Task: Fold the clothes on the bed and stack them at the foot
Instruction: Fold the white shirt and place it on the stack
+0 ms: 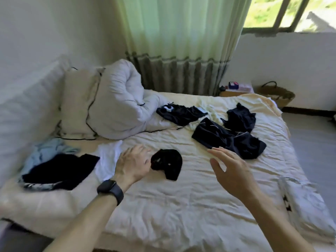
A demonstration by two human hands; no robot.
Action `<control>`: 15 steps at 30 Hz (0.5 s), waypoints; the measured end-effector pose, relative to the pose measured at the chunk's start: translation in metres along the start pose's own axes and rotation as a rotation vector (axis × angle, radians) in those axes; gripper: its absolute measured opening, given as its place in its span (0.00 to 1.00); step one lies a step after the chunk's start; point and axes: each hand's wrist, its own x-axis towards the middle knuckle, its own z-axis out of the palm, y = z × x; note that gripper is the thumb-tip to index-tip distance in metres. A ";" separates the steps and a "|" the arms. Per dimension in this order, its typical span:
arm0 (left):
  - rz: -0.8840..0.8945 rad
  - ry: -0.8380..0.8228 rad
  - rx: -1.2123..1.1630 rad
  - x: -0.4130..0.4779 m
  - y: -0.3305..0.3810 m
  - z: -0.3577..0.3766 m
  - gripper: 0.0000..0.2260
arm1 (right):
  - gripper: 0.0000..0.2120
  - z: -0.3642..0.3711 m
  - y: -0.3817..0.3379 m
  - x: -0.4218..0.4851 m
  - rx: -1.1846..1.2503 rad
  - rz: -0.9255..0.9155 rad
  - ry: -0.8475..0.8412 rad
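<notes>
Hands hover over the bed (181, 206), both yours, both empty. Your left hand (133, 163), w/ a dark watch (110, 190) on the wrist, has its fingers spread, grip wide, fingertips just beside a small black garment (168, 163) bunched mid-bed; can't tell if they touch it, motion blur. Your right hand (231, 171) is flat and spread too, grip wide, holding nothing, near the edge of a dark navy garment (231, 138) lying crumpled. Further back: another dark piece (179, 113) and a third (240, 118), w/ a pale cloth (211, 110) between them, all unfolded. On your left side of the bed: a black garment (60, 170) lying fairly flat over a light blue one (47, 150), and a white piece (109, 159) just beside it. Rumpled duvet (116, 102) and pillow (78, 104) sit piled at the far left. White patterned cloth (303, 199) lies at the right edge.
</notes>
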 end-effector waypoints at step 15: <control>-0.410 0.173 -0.090 -0.102 -0.217 -0.111 0.19 | 0.14 0.082 -0.216 0.089 0.111 -0.468 -0.094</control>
